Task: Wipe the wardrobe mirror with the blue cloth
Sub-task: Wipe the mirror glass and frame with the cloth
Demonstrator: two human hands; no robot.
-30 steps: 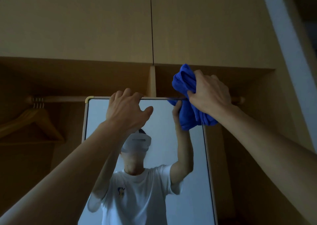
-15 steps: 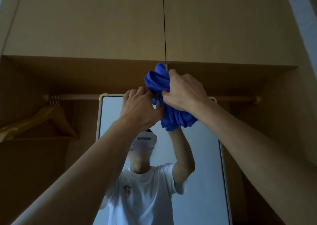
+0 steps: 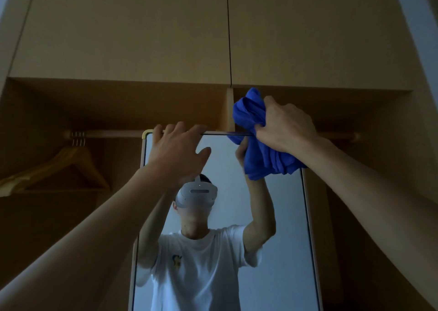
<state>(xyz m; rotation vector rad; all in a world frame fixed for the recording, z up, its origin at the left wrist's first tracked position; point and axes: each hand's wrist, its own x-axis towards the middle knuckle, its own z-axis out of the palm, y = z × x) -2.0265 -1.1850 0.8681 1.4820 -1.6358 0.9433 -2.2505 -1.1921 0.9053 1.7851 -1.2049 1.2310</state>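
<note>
Since half a second ago the right hand (image 3: 285, 128) has carried the blue cloth (image 3: 257, 142) away from the left hand (image 3: 176, 150), back toward the top right corner of the mirror (image 3: 279, 227), so the two hands are apart again. Its grip is clamped on the bunched cloth, which straddles the mirror's top edge, part pressed on the glass and part rising above the frame in front of the wardrobe (image 3: 132, 31) divider. Fingers of the left hand curl over the top edge near the top left corner, thumb spread on the glass, clasping nothing else. Behind the mirror runs a wooden rail (image 3: 113, 133) with a wooden hanger (image 3: 71, 166) at its left end. Glass reflects the person's raised arms, white shirt and headset.
</note>
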